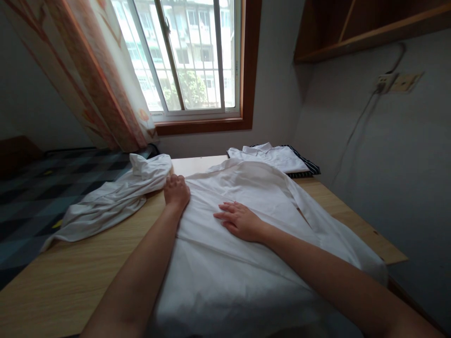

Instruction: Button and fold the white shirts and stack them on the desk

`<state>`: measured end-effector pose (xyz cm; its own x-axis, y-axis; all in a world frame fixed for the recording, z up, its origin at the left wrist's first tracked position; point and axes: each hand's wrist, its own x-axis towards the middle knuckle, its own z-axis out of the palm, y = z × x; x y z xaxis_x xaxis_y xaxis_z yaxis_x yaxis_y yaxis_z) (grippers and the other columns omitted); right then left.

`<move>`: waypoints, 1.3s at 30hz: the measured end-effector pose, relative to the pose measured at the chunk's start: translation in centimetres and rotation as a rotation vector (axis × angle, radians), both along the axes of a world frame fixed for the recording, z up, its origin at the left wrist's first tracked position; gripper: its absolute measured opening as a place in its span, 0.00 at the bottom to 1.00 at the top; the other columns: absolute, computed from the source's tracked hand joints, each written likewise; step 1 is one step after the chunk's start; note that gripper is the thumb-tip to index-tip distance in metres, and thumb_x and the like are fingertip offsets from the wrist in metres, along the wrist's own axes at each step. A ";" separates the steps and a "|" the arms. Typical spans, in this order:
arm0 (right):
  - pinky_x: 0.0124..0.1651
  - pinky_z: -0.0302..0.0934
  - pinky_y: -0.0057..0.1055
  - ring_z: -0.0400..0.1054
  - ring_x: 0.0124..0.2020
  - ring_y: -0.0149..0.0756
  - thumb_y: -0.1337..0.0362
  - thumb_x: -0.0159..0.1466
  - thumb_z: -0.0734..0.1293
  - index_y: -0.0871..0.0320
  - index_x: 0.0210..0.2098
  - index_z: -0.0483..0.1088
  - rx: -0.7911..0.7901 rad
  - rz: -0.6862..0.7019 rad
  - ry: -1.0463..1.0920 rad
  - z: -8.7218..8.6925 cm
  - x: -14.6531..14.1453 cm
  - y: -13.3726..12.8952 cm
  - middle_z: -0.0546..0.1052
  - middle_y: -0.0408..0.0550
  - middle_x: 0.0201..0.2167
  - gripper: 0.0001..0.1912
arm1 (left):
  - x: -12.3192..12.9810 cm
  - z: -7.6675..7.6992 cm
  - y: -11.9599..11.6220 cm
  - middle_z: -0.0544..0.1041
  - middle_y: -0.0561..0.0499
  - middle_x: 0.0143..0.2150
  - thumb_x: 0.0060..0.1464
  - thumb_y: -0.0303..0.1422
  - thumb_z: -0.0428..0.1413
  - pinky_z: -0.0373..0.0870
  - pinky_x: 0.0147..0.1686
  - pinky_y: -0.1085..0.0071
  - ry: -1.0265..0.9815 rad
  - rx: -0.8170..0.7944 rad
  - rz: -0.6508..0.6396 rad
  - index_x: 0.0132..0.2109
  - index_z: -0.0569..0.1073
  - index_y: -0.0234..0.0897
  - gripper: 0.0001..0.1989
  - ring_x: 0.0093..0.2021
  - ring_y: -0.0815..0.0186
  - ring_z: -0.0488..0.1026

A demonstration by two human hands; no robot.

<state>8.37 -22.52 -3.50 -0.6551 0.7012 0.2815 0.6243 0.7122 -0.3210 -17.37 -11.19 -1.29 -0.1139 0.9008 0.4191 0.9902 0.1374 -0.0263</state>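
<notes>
A white shirt (225,263) lies spread over the wooden table, with creases across its middle and a long strip like a sleeve along its right side. Its near part hangs toward me, over the table's front edge. At the shirt's left edge, my left hand (176,191) is closed with curled fingers on the cloth. My right hand (241,220) rests palm down on the middle of the shirt, fingers stretched and slightly apart.
The wooden table (116,253) bears a crumpled white garment (116,202) at left, overlapping a checked bed cover (21,206). Folded clothes (271,157), a white collared shirt over dark striped cloth, lie at the far right. A window, curtain (88,70) and wall shelf (369,35) surround the table.
</notes>
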 end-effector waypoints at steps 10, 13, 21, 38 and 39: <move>0.72 0.44 0.42 0.55 0.69 0.39 0.59 0.72 0.59 0.51 0.62 0.69 -0.058 -0.008 -0.011 0.5 0.0 -0.2 0.65 0.50 0.67 0.22 | 0.1 -0.8 -0.3 0.68 0.29 0.64 0.64 0.33 0.41 0.55 0.65 0.63 0.018 -0.199 -0.051 0.60 0.69 0.18 0.26 0.66 0.52 0.62; 0.73 0.39 0.42 0.50 0.71 0.39 0.57 0.71 0.59 0.53 0.66 0.64 -0.101 -0.047 -0.036 0.8 -0.1 -0.3 0.61 0.50 0.69 0.25 | -0.1 -1.0 0.1 0.60 0.31 0.70 0.65 0.39 0.39 0.52 0.68 0.62 -0.017 -0.261 -0.017 0.66 0.62 0.17 0.32 0.71 0.53 0.56; 0.73 0.30 0.50 0.36 0.75 0.47 0.43 0.70 0.53 0.55 0.72 0.52 -0.195 -0.288 -0.151 1.2 -0.9 0.9 0.46 0.51 0.74 0.37 | 0.7 -0.4 -1.1 0.63 0.31 0.68 0.62 0.42 0.45 0.50 0.67 0.50 0.016 -0.077 -0.009 0.63 0.68 0.26 0.30 0.70 0.45 0.56; 0.70 0.19 0.61 0.32 0.75 0.41 0.47 0.72 0.49 0.48 0.71 0.52 -0.081 -0.509 -0.208 0.6 0.3 10.9 0.43 0.44 0.75 0.31 | 5.2 -0.4 -1.7 0.46 0.48 0.76 0.62 0.59 0.36 0.37 0.68 0.40 -0.055 -0.463 -0.369 0.72 0.54 0.49 0.37 0.75 0.51 0.42; 0.70 0.19 0.60 0.32 0.75 0.41 0.47 0.72 0.49 0.48 0.71 0.51 -0.081 -0.537 -0.197 0.5 0.6 11.2 0.42 0.44 0.75 0.31 | 5.0 -0.3 -1.6 0.47 0.47 0.76 0.63 0.58 0.36 0.37 0.68 0.40 -0.063 -0.461 -0.348 0.72 0.54 0.49 0.37 0.75 0.50 0.42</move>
<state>8.94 -11.30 -3.04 -0.2363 0.9640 0.1218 0.9448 0.2572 -0.2027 -12.34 -12.80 -1.62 0.2091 0.9776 -0.0229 0.9767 -0.2076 0.0545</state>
